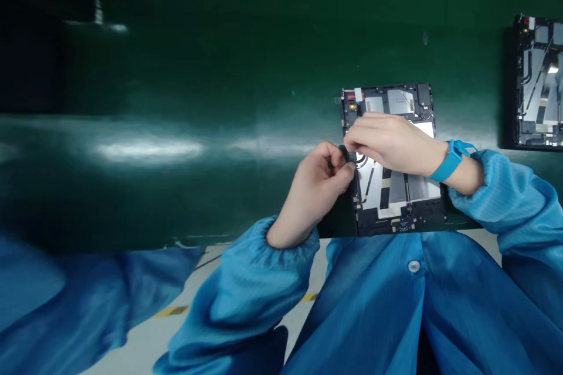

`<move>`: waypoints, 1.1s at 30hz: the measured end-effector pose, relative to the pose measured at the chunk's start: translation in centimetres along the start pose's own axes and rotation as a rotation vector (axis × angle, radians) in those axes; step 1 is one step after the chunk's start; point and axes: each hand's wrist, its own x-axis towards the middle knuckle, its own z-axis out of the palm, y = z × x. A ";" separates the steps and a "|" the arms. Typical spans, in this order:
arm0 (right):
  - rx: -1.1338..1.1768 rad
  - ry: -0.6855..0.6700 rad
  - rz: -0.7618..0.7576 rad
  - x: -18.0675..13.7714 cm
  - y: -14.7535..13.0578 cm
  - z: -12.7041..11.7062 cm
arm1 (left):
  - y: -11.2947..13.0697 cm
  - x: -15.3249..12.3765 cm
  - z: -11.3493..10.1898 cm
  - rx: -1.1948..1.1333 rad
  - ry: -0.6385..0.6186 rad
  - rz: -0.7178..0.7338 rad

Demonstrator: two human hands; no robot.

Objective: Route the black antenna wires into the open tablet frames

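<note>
An opened tablet [396,187] lies face down on the green belt [220,99], its black frame, silver shields and thin cables showing. My left hand [316,187] is closed at the tablet's left edge, thumb and fingers pinched on a small dark part [349,157]. My right hand [389,140] lies across the tablet's upper half with its fingers curled and pinched at the same spot. A blue band [451,159] sits on my right wrist. Both arms wear blue sleeves.
A second opened tablet [539,82] lies on the belt at the far right, cut off by the picture's edge. A small pale object [99,17] sits far off at the upper left. Below the belt's near edge a pale floor with a yellow stripe [171,310] shows.
</note>
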 end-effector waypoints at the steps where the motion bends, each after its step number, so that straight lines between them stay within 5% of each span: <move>1: -0.007 0.014 0.003 0.1 0.1 -0.1 | 0.1 0.1 0.0 0.019 0.002 0.006; 9: 0.028 0.018 0.089 1.1 1.0 0.0 | 1.3 1.8 -1.1 0.253 -0.056 0.085; 15: 0.055 0.035 0.102 1.3 0.9 0.4 | 1.2 2.7 -1.3 0.223 -0.078 0.100; 27: 0.058 0.051 0.095 1.4 1.0 0.6 | 2.1 2.7 -1.4 0.076 -0.112 -0.034; 33: 0.002 0.085 0.213 1.7 0.6 -0.4 | 2.5 3.6 -0.9 -0.026 -0.090 -0.169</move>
